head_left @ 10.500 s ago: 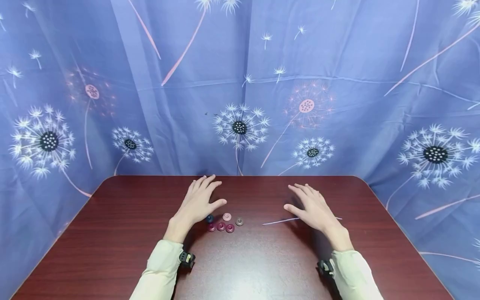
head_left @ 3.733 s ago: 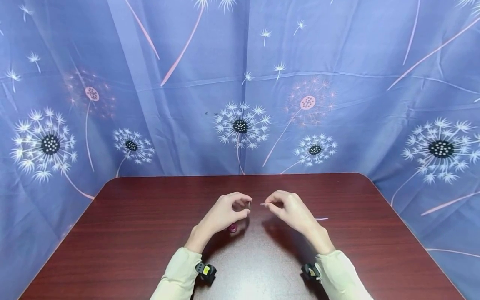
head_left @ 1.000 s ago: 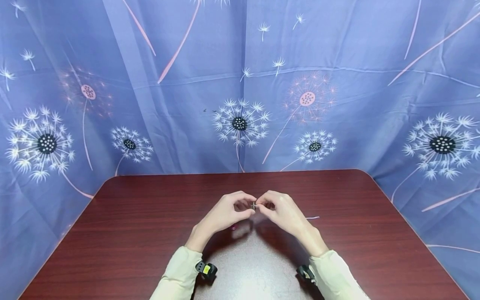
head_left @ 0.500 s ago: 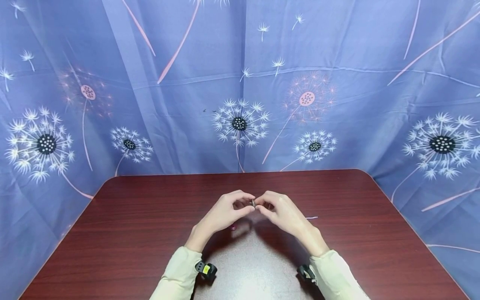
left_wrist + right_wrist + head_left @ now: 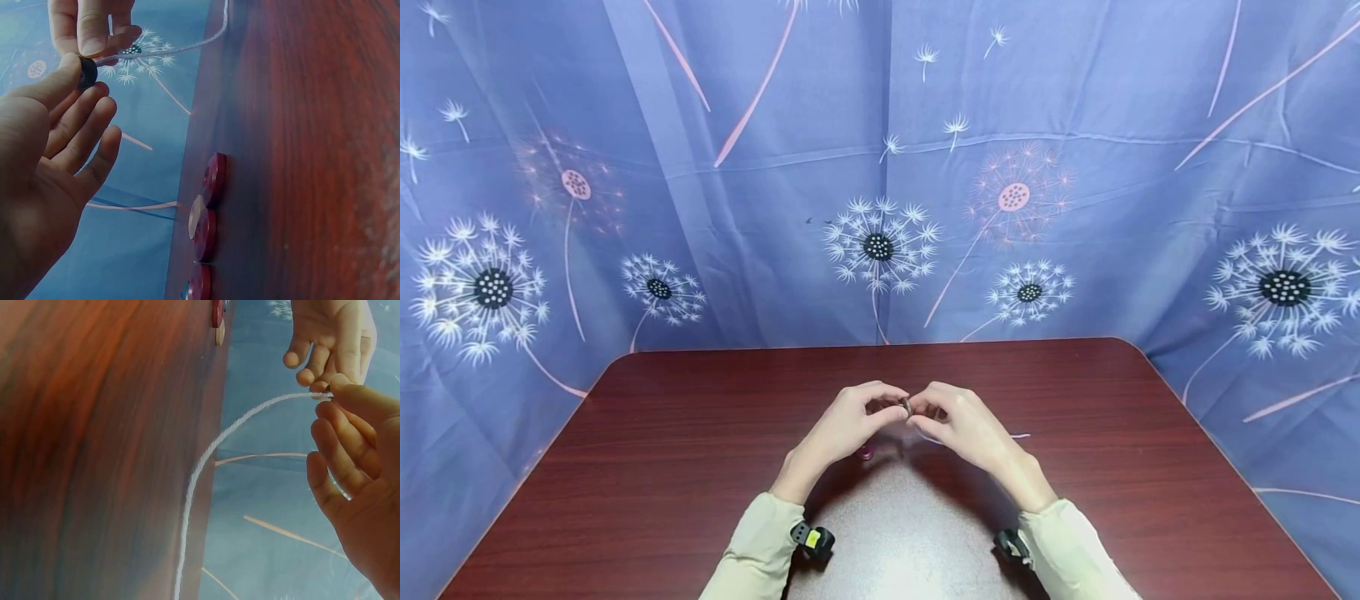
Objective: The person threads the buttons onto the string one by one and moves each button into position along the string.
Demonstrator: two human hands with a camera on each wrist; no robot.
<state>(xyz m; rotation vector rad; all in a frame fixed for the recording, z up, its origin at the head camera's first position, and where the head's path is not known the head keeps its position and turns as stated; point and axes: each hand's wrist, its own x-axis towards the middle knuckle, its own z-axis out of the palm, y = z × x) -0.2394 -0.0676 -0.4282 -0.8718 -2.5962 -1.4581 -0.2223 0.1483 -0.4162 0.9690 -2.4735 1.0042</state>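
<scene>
Cord (image 5: 202, 461) drooped into view, button (image 5: 89, 73) pinched in left fingers (image 5: 80, 115)

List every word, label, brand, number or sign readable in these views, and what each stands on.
No readable text in any view.
Two black wrist-worn devices, one with a yellow patch: any marking too small to read.
Dark red round buttons and dark round button held nearly edge-on: no lettering can be made out.
Blue fabric backdrop: printed pattern, no words.

Buttons (image 5: 205, 235) on table (image 5: 700, 467), left of cord (image 5: 195, 472).
</scene>
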